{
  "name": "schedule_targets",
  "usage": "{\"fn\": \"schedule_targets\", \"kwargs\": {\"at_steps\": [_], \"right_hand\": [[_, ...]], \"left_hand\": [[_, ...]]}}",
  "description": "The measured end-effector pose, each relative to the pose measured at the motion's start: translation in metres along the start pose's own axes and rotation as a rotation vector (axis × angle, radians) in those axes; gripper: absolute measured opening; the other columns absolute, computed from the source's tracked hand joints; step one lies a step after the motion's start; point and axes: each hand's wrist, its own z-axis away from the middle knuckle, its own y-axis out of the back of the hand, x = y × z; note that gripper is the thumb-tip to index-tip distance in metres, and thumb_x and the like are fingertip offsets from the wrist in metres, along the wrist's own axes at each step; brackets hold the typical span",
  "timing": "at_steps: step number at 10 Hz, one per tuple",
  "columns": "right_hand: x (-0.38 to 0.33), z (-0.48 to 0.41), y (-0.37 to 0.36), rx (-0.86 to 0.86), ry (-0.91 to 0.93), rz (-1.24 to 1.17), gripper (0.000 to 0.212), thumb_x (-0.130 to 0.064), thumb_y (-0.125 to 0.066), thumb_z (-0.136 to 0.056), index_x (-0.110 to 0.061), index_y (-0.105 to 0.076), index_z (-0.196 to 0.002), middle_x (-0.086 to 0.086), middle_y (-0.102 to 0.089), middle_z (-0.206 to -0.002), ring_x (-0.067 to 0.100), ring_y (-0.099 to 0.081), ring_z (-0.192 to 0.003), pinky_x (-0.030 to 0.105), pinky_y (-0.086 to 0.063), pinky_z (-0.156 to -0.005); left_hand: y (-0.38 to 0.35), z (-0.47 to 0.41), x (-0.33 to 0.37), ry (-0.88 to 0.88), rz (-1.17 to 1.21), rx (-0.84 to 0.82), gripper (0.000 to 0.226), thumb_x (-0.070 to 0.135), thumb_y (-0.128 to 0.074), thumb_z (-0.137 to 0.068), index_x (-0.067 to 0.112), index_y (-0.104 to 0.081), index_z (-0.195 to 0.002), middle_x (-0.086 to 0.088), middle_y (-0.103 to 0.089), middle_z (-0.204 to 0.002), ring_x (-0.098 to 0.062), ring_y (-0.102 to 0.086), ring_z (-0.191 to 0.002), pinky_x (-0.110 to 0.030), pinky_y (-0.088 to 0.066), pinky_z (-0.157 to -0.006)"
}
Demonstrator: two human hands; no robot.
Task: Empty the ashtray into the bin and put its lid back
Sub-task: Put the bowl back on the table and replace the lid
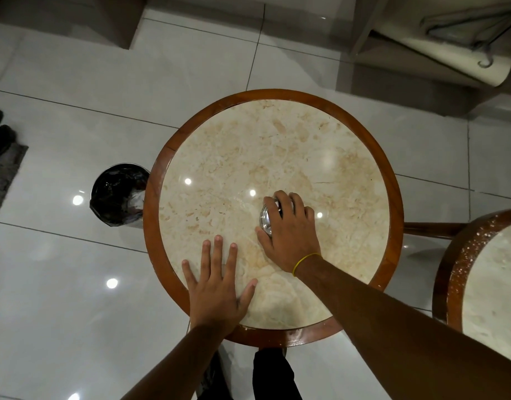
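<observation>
A small shiny metal ashtray [265,218] stands on the round marble table [219,157], right of its middle. My right hand [289,232] covers it from above, fingers and thumb wrapped around its rim, so most of it is hidden, and I cannot tell whether the lid is on. My left hand [216,287] lies flat on the table near the front edge, fingers spread, holding nothing. The bin [115,194], a round can lined with a black bag, stands on the floor just left of the table.
A second round marble table [485,284] stands at the right, joined by a wooden bar. White glossy floor tiles surround the table. A grey mat [3,174] and dark shoes lie at the far left. A couch edge is at the top right.
</observation>
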Motion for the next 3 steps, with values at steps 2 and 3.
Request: {"fn": "schedule_targets", "kwargs": {"at_steps": [2,3], "right_hand": [[-0.001,0.004,0.005,-0.052,-0.025,-0.038,0.079,-0.074,-0.037,-0.095,-0.027,-0.036,-0.159,0.006,-0.028,-0.171,0.042,-0.024,-0.158,0.069,-0.036,-0.112],[-0.003,0.006,0.023,-0.001,-0.090,-0.089,0.088,-0.081,-0.030,-0.094,-0.031,-0.021,-0.166,0.003,-0.009,-0.178,0.042,-0.010,-0.163,0.073,-0.027,-0.116]], "left_hand": [[0.020,-0.001,0.005,0.004,-0.033,-0.051,0.090,0.075,-0.036,-0.101,0.018,-0.039,-0.170,-0.017,-0.026,-0.180,-0.043,-0.026,-0.165,-0.079,-0.028,-0.122],[0.046,-0.014,0.011,-0.012,-0.022,-0.034,0.087,0.074,-0.030,-0.103,0.019,-0.041,-0.170,-0.017,-0.029,-0.179,-0.045,-0.033,-0.162,-0.079,-0.033,-0.119]]}}
